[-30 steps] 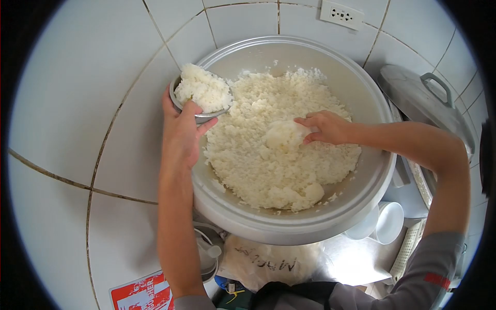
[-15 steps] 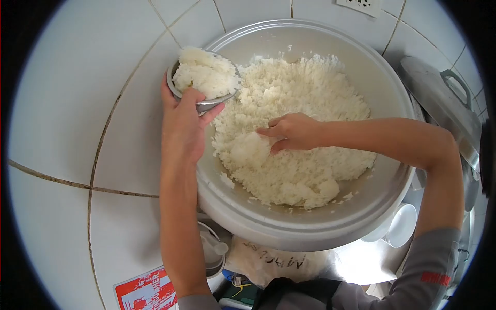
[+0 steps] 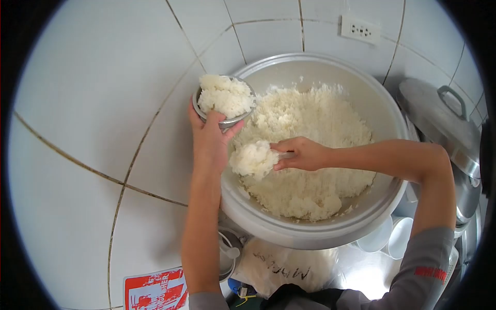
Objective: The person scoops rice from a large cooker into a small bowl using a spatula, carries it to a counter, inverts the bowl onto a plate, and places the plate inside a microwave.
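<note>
My left hand (image 3: pixel 211 135) grips a metal bowl (image 3: pixel 238 121) at the left rim of a big metal pot (image 3: pixel 315 238). The bowl is heaped with cooked white rice (image 3: pixel 226 95), and my thumb presses on its near side. My right hand (image 3: pixel 304 154) is closed around the short handle of a rice scoop (image 3: pixel 287 154), raised above the pot's rice. A clump of rice (image 3: pixel 254 159) covers the scoop's head, so its shape is hidden. More loose rice (image 3: pixel 325 124) fills the pot, heaped toward the middle.
A large metal lid (image 3: pixel 439 119) leans against the wall at right. White containers (image 3: pixel 400 237) stand below the pot. A marked plastic bag (image 3: pixel 289 266) lies in front, beside a small metal pot (image 3: pixel 227 253). The tiled wall has an outlet (image 3: pixel 360 30) and a red-and-white sign (image 3: pixel 155 290).
My right hand has lifted the scoop out of the pot's rice with a clump on it, toward the bowl. The whole view has shifted, so the pot sits lower in the picture.
</note>
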Tool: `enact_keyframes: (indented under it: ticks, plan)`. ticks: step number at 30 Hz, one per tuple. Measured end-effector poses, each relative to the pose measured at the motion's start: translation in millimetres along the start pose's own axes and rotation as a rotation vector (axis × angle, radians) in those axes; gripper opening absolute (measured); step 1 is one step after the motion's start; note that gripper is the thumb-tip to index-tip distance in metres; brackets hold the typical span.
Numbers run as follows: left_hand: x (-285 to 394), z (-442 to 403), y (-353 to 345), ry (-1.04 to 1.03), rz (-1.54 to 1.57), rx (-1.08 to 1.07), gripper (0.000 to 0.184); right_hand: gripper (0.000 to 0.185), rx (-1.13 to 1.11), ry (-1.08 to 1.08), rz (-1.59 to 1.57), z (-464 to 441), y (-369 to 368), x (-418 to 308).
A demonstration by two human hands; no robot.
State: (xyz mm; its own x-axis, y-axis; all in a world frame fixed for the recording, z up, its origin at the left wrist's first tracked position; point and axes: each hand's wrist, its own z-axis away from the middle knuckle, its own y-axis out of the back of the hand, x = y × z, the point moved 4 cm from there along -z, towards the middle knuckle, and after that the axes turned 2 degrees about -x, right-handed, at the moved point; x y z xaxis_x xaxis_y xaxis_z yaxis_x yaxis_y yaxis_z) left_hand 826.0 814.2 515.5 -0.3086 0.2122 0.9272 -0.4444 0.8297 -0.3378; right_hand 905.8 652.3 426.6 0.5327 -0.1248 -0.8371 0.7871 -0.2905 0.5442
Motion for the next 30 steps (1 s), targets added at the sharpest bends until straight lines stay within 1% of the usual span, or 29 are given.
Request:
enact_keyframes:
  ticks: [2, 5, 7, 10, 11, 13, 15, 17, 18, 20, 21, 23, 25, 28, 30]
  plan:
    - [1.2, 3.1, 0.1, -0.043, 0.047, -0.005, 0.067, 0.065, 0.046, -0.043, 0.01, 13.0, 20.4, -13.1]
    - [-0.7, -0.3, 4.5, -0.01, 0.1, 0.007, 0.066, 0.065, 0.127, -0.122, 0.14, 35.4, 61.7, -34.1]
    - [-0.2, 0.9, 3.7, 0.043, 0.107, -0.052, 0.065, 0.064, 0.194, -0.183, 0.26, 46.5, 88.3, -60.6]
    - [-3.1, 4.7, -4.6, 0.161, 0.088, -0.145, 0.064, 0.056, 0.286, -0.165, 0.382, 41.5, 114.8, -104.5]
    - [-3.6, 6.2, -6.8, 0.208, 0.077, -0.174, 0.064, 0.052, 0.365, -0.06, 0.561, 36.0, 116.1, -114.0]
    - [-4.1, 8.5, -8.8, 0.231, 0.087, -0.188, 0.059, 0.047, 0.515, 0.157, 0.916, 16.1, 108.6, -118.5]
    - [-8.3, 4.5, -8.7, 0.263, 0.1, -0.177, 0.057, 0.045, 0.526, 0.066, 1.053, -12.0, 81.2, -101.1]
    - [-10.0, 4.3, -5.4, 0.271, 0.103, -0.132, 0.055, 0.042, 0.593, 0.056, 1.085, -20.6, 39.3, -102.5]
    - [-10.2, 4.6, -4.9, 0.282, 0.099, -0.121, 0.057, 0.043, 0.58, 0.058, 1.087, -22.8, 30.2, -103.7]
    - [-13.0, 6.4, -4.2, 0.316, 0.086, -0.099, 0.06, 0.046, 0.553, 0.052, 1.084, -26.0, 18.5, -104.8]
    - [-14.2, 6.2, -3.6, 0.322, 0.098, -0.127, 0.06, 0.046, 0.555, 0.087, 1.055, -23.8, 22.1, -107.0]
    - [-12.0, 4.1, -8.2, 0.33, 0.121, -0.198, 0.059, 0.046, 0.571, 0.151, 1.006, -15.0, 49.1, -109.9]
    - [-5.6, 10.8, -18.2, 0.318, 0.156, -0.241, 0.057, 0.047, 0.598, 0.126, 0.837, -2.1, 89.3, -106.8]
    - [-6.4, 13.4, -29.3, 0.332, 0.204, -0.299, 0.054, 0.046, 0.529, -0.129, 0.396, 22.9, 121.7, -101.1]
    - [-10.6, 15.5, -34.8, 0.376, 0.227, -0.321, 0.052, 0.046, 0.488, -0.145, 0.069, 31.3, 115.6, -87.6]
